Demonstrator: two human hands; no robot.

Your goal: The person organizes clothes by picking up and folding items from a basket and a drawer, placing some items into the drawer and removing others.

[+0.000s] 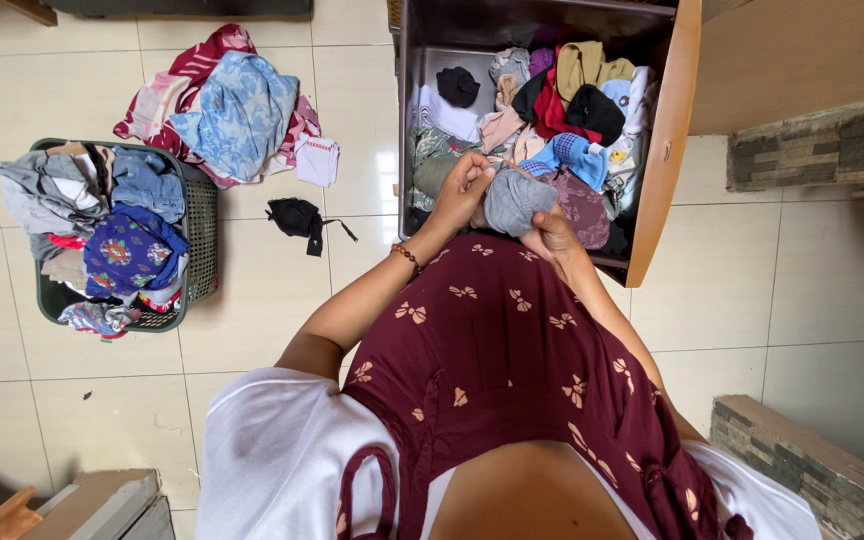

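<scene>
While the drawer [664,150] stands pulled out over the tiled floor [282,320], a soft grey cloth [514,200] sits bunched in a rounded lump at its near edge, between the two hands. The cloth looks like a knit, matte and wrinkled, and it lies on top of the other clothes in the drawer: a blue checked piece [570,155] just behind it, a mauve patterned one [584,208] to its side, black bundles [594,110], a red strip [550,112] and some beige and olive folds further back. The drawer has dark smooth walls and a flat orange-brown wooden front.

The left hand [464,185] is bent at the wrist with its fingers pinched narrowly together on the upper edge of the grey cloth; its grip is closed on the fabric. A beaded bracelet [407,256] rings that wrist. The right hand [550,236] holds the lower edge of the same cloth, fingers curled in and closed on it.

On the floor, well apart from the drawer, a dark mesh basket [200,225] is heaped with crumpled clothes in grey, blue and a bright print. Beside it lie a loose pile [237,110] of blue and red-striped cloth, a small white folded piece [317,160] and a black scrap [297,215].
</scene>
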